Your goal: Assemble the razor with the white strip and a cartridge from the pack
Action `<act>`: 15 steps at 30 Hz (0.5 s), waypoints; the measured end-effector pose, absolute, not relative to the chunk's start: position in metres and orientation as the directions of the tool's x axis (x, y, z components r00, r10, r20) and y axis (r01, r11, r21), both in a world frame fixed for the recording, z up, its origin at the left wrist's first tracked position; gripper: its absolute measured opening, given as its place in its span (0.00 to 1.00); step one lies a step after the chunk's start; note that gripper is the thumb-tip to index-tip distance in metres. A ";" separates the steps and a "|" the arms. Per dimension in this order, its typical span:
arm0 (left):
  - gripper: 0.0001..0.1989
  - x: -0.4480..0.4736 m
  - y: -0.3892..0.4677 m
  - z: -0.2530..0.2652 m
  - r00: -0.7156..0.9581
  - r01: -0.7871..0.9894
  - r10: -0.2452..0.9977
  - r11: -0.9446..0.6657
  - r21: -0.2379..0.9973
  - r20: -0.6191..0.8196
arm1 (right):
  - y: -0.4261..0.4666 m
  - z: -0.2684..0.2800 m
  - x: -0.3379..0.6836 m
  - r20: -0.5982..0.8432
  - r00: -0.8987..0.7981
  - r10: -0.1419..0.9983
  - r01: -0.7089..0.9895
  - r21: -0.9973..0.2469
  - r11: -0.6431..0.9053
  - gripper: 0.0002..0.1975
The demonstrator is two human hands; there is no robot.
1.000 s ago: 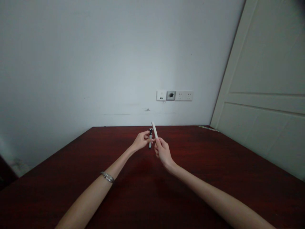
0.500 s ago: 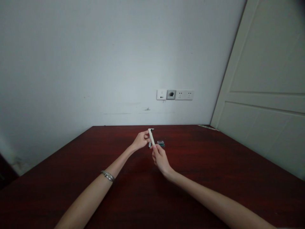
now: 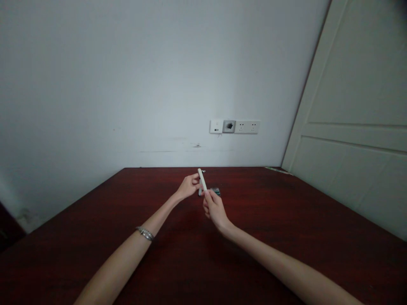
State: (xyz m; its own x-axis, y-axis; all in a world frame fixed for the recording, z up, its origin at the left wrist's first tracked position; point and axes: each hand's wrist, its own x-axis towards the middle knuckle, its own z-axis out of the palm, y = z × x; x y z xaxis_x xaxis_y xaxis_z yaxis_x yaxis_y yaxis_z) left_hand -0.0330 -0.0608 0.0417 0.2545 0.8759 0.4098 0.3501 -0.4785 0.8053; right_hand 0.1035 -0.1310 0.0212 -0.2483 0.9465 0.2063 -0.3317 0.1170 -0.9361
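Note:
My right hand (image 3: 215, 208) is closed, pinching the lower end of a slim white stick-like handle (image 3: 202, 179) between thumb and fingers. The handle tilts up and away, its top leaning left. My left hand (image 3: 190, 186) is closed too, its fingertips at a thin pale grey strip (image 3: 200, 192) just behind the handle. A small light piece with a dark edge (image 3: 203, 171) shows by the handle's top; whether it belongs to the strip or the handle, I cannot tell. Right of the handle, a small flat clear-and-green case (image 3: 215, 191) lies on the table.
The dark red wooden table (image 3: 178, 258) runs back to a pale wall with a row of sockets (image 3: 241, 126). A flat thin strip (image 3: 278, 170) lies at the table's far right corner, beside a white panelled door (image 3: 352, 169). A metal bracelet (image 3: 145, 233) circles my left wrist.
The white handle has turned and risen slightly at its top, so it now covers more of the small piece there. My right hand has shifted up a little; my left hand stays nearly still.

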 end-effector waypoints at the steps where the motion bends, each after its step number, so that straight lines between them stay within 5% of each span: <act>1: 0.09 -0.033 -0.061 0.042 0.257 0.361 0.876 -0.478 0.801 0.408 | -0.130 0.022 0.103 0.207 -0.235 0.950 -0.334 -0.935 0.121 0.20; 15: 0.09 -0.034 -0.057 0.039 0.259 0.337 0.876 -0.477 0.812 0.407 | -0.127 0.018 0.104 0.222 -0.216 0.951 -0.287 -0.945 0.156 0.19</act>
